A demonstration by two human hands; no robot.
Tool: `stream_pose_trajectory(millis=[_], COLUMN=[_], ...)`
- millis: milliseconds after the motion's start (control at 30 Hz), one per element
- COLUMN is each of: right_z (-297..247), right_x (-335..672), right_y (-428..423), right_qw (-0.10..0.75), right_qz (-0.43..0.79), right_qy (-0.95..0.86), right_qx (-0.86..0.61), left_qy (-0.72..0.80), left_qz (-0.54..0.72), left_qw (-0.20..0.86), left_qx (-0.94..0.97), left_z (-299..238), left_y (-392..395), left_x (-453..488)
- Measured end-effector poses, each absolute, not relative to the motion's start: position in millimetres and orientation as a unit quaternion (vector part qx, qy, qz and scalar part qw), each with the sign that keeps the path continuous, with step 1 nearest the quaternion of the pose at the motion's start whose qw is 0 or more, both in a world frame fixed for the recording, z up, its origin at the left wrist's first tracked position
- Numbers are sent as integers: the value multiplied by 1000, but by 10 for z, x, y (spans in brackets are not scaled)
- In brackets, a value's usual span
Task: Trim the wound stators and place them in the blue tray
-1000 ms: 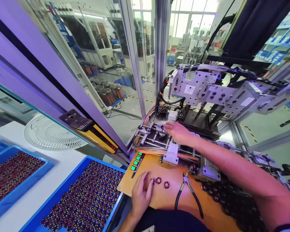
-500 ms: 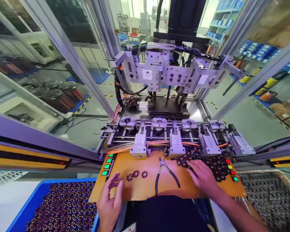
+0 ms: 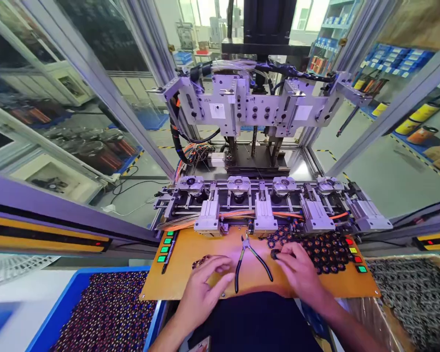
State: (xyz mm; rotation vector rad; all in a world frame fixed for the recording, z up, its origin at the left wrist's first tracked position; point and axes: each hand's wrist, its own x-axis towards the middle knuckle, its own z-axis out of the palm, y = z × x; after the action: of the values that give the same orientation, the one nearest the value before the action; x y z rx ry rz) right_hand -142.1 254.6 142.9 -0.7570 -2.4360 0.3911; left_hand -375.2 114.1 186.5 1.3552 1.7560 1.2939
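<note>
Orange bench [image 3: 179,252], left hand [image 3: 201,291] over rings [image 3: 197,264], right hand [image 3: 297,275] at ring pile [image 3: 328,249]

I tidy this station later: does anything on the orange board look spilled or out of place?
Dark ring parts lie scattered loose over the orange board's right side, crowding the coloured buttons. The cutters lie loose mid-board between the left hand and right hand. Nothing looks damaged.

orange board [image 3: 190,274], blue bin [image 3: 64,305], black-handled pliers [image 3: 251,264]
</note>
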Motion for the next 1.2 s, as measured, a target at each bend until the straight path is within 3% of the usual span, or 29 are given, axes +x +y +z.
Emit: stream_pose_trajectory(millis=[100, 167, 400, 700, 900, 1100, 1200], right_z=[1772, 1933, 2042, 2049, 2306, 2661, 2623], right_x=[-1580, -1724, -2063, -2162, -2232, -2589, -2878], right_y=[2347, 2251, 2207, 2203, 2430, 3455, 3889], right_qw=[352, 388, 331, 312, 283, 290, 260], right_qz=[304, 396, 536, 577, 541, 254, 197], right_qy=[-858, -814, -760, -737, -778, -915, -938], right_qx=[-218, -177, -161, -162, -147, -116, -118], left_qy=[576, 537, 599, 604, 625, 765, 791], left_qz=[489, 517, 553, 559, 565, 523, 514], left_qw=[439, 478, 238, 159, 85, -4, -23], left_qx=[487, 465, 528, 545, 532, 376, 331], left_z=[2002, 2070, 2147, 2127, 1973, 1246, 884], left_y=[1229, 1275, 1235, 1186, 1081, 857, 793], left_x=[-3623, -3556, -3560, -3571, -3657, -3985, -4118])
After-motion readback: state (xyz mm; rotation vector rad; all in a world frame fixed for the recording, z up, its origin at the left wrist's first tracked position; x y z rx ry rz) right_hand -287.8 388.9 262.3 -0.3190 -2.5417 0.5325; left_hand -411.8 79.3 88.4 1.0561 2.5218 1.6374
